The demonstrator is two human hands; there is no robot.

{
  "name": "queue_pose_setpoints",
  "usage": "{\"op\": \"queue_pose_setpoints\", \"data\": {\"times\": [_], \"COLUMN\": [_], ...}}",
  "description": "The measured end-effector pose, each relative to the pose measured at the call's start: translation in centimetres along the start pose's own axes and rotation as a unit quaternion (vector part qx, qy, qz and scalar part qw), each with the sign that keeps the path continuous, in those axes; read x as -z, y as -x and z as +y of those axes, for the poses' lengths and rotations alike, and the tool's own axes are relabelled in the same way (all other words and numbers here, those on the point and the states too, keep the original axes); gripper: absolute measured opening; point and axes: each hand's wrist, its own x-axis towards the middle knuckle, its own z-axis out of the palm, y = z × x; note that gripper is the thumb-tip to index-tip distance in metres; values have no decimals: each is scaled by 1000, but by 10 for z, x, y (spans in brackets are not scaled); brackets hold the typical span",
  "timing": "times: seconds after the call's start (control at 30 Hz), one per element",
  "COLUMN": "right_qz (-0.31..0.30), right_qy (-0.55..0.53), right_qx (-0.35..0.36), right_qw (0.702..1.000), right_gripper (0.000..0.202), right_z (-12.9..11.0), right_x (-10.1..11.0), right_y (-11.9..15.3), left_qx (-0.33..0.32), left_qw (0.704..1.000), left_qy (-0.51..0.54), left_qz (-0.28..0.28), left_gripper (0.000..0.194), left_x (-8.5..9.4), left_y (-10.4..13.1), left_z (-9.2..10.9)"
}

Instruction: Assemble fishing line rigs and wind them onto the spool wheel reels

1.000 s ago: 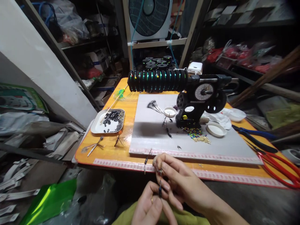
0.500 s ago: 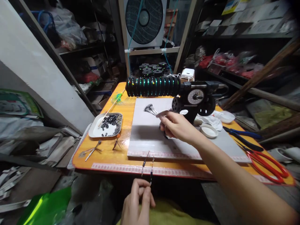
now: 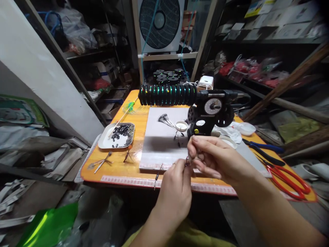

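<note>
My left hand [image 3: 177, 187] is closed in a pinch on a small dark rig piece [image 3: 187, 160] over the board's front edge. Right beside it, my right hand [image 3: 209, 156] has thumb and forefinger pressed together; what they hold is too small to make out. One thin dark rig [image 3: 157, 176] hangs at the front edge of the grey board [image 3: 154, 144]. On the board lie a bundle of thin wires with dark tips [image 3: 166, 120], a small white dish [image 3: 181, 126] and a few small dark pieces [image 3: 178, 139].
A black winding machine [image 3: 212, 111] with a row of spools [image 3: 168, 95] stands behind my hands. A white tray [image 3: 102, 139] of black and metal parts sits left. Red-handled scissors [image 3: 290, 181] and blue-handled pliers [image 3: 272, 147] lie right. A fan [image 3: 159, 22] stands at the back.
My left hand has moved up and right with a dark piece from the board's edge. My right hand has come back toward it from the wire bundle, uncovering the small white dish.
</note>
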Motion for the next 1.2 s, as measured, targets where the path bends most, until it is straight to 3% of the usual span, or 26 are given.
{"op": "queue_pose_setpoints", "data": {"times": [0.07, 0.13, 0.3, 0.37, 0.43, 0.63, 0.83, 0.97, 1.1, 1.2], "right_qz": [19, 30, 20, 19, 17, 5, 38, 45, -30, -65], "right_qy": [-25, -44, -69, -71, -70, -49, 19, 101, 165, 179], "right_qx": [3, -11, -31, -27, -27, -22, 6, -24, -56, -55], "right_qw": [999, 999, 997, 997, 997, 999, 999, 994, 984, 980], "right_gripper": [35, 38, 37, 37, 37, 35, 25, 32, 28, 27], "right_z": [7, 14, 24, 24, 23, 23, 27, 44, 67, 75], "right_x": [2, 4, 4, 4, 4, 7, 10, 13, 8, 2], "right_y": [-1, -3, -8, -8, -8, -6, 2, 14, 27, 31], "left_qx": [41, 92, 136, 150, 161, 167, 173, 138, 119, 131], "left_qw": [997, 976, 854, 808, 787, 789, 825, 853, 891, 902], "left_qy": [52, 174, 477, 541, 564, 561, 520, 493, 435, 408], "left_qz": [-46, -92, -159, -180, -188, -188, -134, -97, -51, -44], "left_gripper": [39, 40, 39, 38, 38, 41, 35, 40, 59, 72], "left_x": [-2, -2, -1, -1, -2, 0, 5, 6, 6, 7], "left_y": [8, 19, 38, 42, 45, 42, 43, 53, 64, 69], "left_z": [-1, -4, -15, -21, -26, -29, -29, -40, -43, -40]}}
